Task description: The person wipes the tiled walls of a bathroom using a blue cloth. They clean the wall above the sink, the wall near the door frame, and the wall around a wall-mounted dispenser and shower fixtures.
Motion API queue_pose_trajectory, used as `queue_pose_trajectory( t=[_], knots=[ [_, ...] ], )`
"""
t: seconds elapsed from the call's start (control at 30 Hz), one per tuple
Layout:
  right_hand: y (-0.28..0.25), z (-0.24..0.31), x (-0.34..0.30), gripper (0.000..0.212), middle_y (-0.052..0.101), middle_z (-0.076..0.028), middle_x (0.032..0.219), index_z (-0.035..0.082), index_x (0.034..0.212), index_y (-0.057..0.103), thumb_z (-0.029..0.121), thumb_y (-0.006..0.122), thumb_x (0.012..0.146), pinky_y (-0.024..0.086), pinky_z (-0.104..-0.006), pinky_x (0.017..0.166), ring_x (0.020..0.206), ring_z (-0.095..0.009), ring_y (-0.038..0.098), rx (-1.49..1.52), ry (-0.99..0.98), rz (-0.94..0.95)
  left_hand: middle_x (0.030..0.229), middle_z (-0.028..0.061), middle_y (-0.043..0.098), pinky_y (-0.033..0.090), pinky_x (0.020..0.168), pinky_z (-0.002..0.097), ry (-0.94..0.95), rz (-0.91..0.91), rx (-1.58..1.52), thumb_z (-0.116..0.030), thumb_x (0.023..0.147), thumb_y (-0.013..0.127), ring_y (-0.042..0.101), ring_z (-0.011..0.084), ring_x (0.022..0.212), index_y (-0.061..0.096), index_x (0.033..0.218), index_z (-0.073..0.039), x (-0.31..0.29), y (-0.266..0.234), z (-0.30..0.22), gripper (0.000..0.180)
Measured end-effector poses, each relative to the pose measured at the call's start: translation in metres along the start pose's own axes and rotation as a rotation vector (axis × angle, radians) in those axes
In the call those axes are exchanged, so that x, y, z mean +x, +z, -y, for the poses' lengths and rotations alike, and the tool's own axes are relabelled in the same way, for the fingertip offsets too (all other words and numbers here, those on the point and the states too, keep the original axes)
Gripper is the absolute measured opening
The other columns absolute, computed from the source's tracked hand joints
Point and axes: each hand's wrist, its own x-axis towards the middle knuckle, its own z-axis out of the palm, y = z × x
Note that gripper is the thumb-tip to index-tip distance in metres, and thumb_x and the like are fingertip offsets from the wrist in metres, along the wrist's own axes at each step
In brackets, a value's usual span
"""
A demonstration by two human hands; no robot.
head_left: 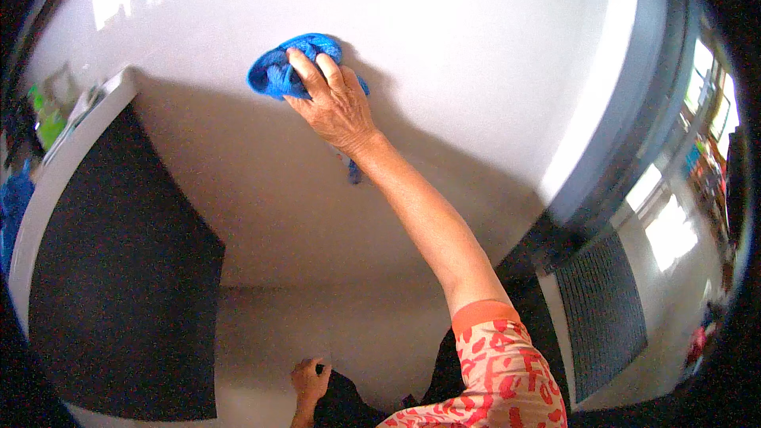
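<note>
A bunched blue cloth [273, 79] is pressed against a pale, glossy surface [460, 55] in the upper middle. My right hand [337, 107] lies over it with bent fingers, gripping and flattening it, and the arm reaches up from the lower right. A blue scrap [354, 172], perhaps a hanging end of the cloth, shows beside the wrist. Far below, near my dark trousers [349, 404], my left hand [309, 380] hangs with its fingers curled in. A small dark spot shows between thumb and fingers; whether anything is held there is hidden.
A large black panel [127, 285] with a white edge [79, 123] stands at the left. Beyond it are a green item [47, 119] and blue fabric [14, 206]. On the right run a grey frame [634, 95] and a dark ribbed mat or panel [602, 313].
</note>
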Motion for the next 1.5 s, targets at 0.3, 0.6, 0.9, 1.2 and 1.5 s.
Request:
queue_pose_trajectory(
  t=[0.3, 0.6, 0.9, 1.2, 1.5],
  knots=[
    [-0.074, -0.116, -0.068, 0.039, 0.041, -0.018, 0.130, 0.023, 0.122, 0.052, 0.012, 0.055, 0.084, 0.040, -0.0461, 0.090, 0.112, -0.038, 0.041, -0.312, 0.325, -0.023, 0.101, 0.0135, 0.063, 0.043, 0.085, 0.0439, 0.005, 0.082, 0.063, -0.031, 0.071, 0.069, 0.056, 0.0327, 0.097, 0.065, 0.098, -0.009, 0.022, -0.015, 0.010, 0.035],
    [-0.100, -0.134, -0.131, 0.063, 0.040, -0.026, 0.122, 0.019, 0.139, 0.031, 0.003, 0.053, 0.082, 0.029, -0.0491, 0.096, 0.110, -0.039, 0.037, -0.393, 0.856, 0.049, 0.101, 0.0124, 0.063, 0.043, 0.085, 0.0443, -0.018, 0.115, 0.219, -0.032, 0.070, 0.069, 0.055, 0.0320, 0.099, 0.065, 0.098, -0.010, 0.028, -0.082, 0.011, 0.036],
    [-0.098, -0.122, -0.180, 0.058, 0.044, -0.028, 0.116, 0.012, 0.141, 0.024, 0.014, 0.048, 0.089, 0.031, -0.0478, 0.085, 0.097, -0.038, 0.042, -0.653, 1.269, 0.155, 0.099, 0.0100, 0.064, 0.043, 0.082, 0.0433, 0.063, 0.147, 0.309, -0.034, 0.070, 0.068, 0.057, 0.0304, 0.095, 0.066, 0.095, -0.012, 0.039, -0.184, -0.044, 0.033],
    [-0.081, -0.094, -0.245, 0.056, 0.042, -0.029, 0.123, 0.004, 0.139, 0.023, 0.021, 0.045, 0.091, 0.032, -0.0487, 0.091, 0.106, -0.044, 0.041, -0.526, 1.705, 0.137, 0.099, 0.0082, 0.064, 0.044, 0.079, 0.0435, 0.121, 0.165, 0.281, -0.035, 0.070, 0.069, 0.058, 0.0297, 0.094, 0.066, 0.095, -0.014, 0.057, -0.200, -0.077, 0.033],
    [-0.057, -0.048, -0.222, 0.066, 0.035, -0.029, 0.132, 0.000, 0.139, 0.020, 0.027, 0.051, 0.086, 0.031, -0.0438, 0.098, 0.117, -0.040, 0.040, 0.024, 2.296, -0.225, 0.102, 0.0081, 0.064, 0.044, 0.081, 0.0423, 0.087, 0.231, 0.314, -0.039, 0.074, 0.066, 0.056, 0.0297, 0.099, 0.065, 0.101, -0.015, 0.054, -0.160, -0.058, 0.036]
  ],
)
